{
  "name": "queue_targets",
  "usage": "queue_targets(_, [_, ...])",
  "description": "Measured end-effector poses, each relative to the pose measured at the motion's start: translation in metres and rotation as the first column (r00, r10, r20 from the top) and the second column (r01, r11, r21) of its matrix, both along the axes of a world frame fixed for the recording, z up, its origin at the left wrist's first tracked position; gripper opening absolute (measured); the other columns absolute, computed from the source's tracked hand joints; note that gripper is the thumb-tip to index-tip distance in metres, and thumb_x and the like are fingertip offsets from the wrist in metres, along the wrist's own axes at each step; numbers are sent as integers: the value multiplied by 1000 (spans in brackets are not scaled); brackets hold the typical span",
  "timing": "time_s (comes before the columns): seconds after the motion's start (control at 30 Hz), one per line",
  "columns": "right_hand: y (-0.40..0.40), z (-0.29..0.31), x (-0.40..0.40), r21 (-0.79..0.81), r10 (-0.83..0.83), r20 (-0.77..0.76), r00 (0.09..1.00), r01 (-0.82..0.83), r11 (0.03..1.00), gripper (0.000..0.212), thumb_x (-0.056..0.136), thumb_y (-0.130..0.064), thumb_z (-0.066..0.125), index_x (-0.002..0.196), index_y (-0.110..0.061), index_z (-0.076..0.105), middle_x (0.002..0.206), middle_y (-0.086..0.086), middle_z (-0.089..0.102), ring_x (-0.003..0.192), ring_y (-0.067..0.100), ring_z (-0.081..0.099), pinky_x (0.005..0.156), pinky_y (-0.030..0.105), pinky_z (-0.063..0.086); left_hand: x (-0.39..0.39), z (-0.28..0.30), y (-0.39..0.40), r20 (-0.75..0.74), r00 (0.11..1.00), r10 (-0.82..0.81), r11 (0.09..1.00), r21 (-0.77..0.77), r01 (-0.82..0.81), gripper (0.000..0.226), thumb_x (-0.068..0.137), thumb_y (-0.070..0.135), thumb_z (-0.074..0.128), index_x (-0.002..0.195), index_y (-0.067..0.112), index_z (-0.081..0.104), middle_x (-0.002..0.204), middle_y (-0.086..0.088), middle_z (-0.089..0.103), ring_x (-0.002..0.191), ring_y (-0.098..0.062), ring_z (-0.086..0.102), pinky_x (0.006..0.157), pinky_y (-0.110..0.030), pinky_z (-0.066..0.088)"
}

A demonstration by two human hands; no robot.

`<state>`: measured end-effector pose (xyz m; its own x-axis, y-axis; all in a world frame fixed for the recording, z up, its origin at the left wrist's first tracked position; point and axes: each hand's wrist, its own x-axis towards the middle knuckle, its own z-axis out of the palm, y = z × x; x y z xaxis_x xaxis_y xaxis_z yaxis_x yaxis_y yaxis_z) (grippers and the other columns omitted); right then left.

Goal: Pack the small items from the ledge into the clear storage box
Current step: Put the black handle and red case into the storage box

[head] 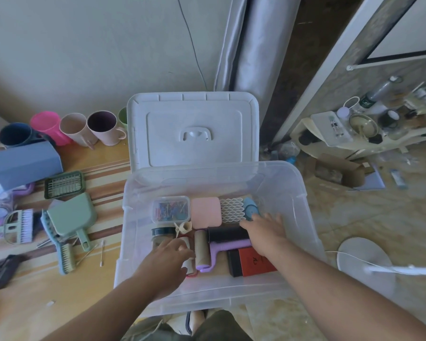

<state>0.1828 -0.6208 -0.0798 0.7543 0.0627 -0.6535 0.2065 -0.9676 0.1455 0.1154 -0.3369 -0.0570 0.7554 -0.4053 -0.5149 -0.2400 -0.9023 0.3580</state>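
Note:
The clear storage box [303, 203] stands open, its white lid [193, 129] leaning up behind it. Inside lie a small case of coloured clips [170, 209], a pink square pad [205, 212], a white wavy mesh piece [231, 209], a blue item [250, 208], a dark-lidded jar [163, 234], a purple lint roller [228, 241] and a red-and-black box [250, 263]. My left hand [166, 260] is down in the box, fingers curled on a white and red roller [189, 262]. My right hand [266, 231] rests with fingers spread beside the blue item.
On the wooden ledge [30, 313] at left lie a row of mugs [101, 127], a grey box [24, 166], a green rack [64, 184], a green dustpan with brush [70, 217] and other brushes. A white fan base [364, 262] sits on the floor at right.

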Motion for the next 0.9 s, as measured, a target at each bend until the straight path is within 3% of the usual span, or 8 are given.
queue_targets(0.23, [6,-5,3,-77,53,-95,994,-61,995,75,87,-17,73,152,-35,39,154,10,35,135,38,36,103,51,39,6,-2,-15,57,989,-138,988,77,133,49,98,29,57,144,41,43,161,1,27,148,-27,25,115,-44,34])
queue_targets(0.33, [4,-13,0,95,68,-20,997,-66,993,69,90,-15,67,151,-34,41,151,7,37,134,35,38,103,50,41,12,-9,-33,80,955,-287,955,98,279,58,96,24,58,147,41,36,161,-6,25,148,-32,24,116,-47,32])
queue_targets(0.47, [9,-19,-10,290,98,-17,995,-89,953,66,104,-31,50,160,-50,20,152,-3,42,133,32,43,110,51,34,15,-25,-49,38,930,-367,923,143,358,61,92,23,55,148,38,34,149,-12,34,135,-35,36,108,-49,40])
queue_targets(0.53, [10,-23,-11,289,92,26,995,-96,952,59,107,-35,50,157,-52,24,146,-2,48,130,33,46,111,54,32,18,-28,-48,51,912,-407,904,168,394,52,92,27,57,141,39,45,137,-9,41,122,-33,46,100,-48,44])
queue_targets(0.6, [6,-23,-8,257,67,41,997,-75,964,61,104,-27,57,153,-50,29,142,-1,50,130,35,46,107,55,33,19,-31,-44,60,882,-468,874,183,451,44,93,29,55,136,41,54,133,-6,44,123,-31,45,101,-48,43])
queue_targets(0.7, [5,-26,-3,253,17,20,1000,-22,967,58,101,-23,62,148,-48,37,136,0,48,127,34,47,94,44,41,19,-32,-38,50,878,-476,869,183,460,46,94,27,51,138,41,54,137,-4,43,129,-29,39,107,-46,39])
queue_targets(0.83, [13,-27,0,287,-11,-32,999,19,958,36,100,-48,59,135,-39,57,138,6,47,128,32,54,101,46,50,18,-32,-41,57,901,-429,892,183,413,41,96,32,52,135,40,58,132,-4,46,122,-29,42,105,-44,38])
queue_targets(0.9, [17,-29,-1,294,-11,-54,998,27,955,42,97,-37,67,137,-38,55,130,6,45,121,32,56,89,42,53,15,-33,-40,68,912,-404,902,194,385,41,95,34,53,135,37,58,134,-5,46,119,-30,43,102,-44,39])
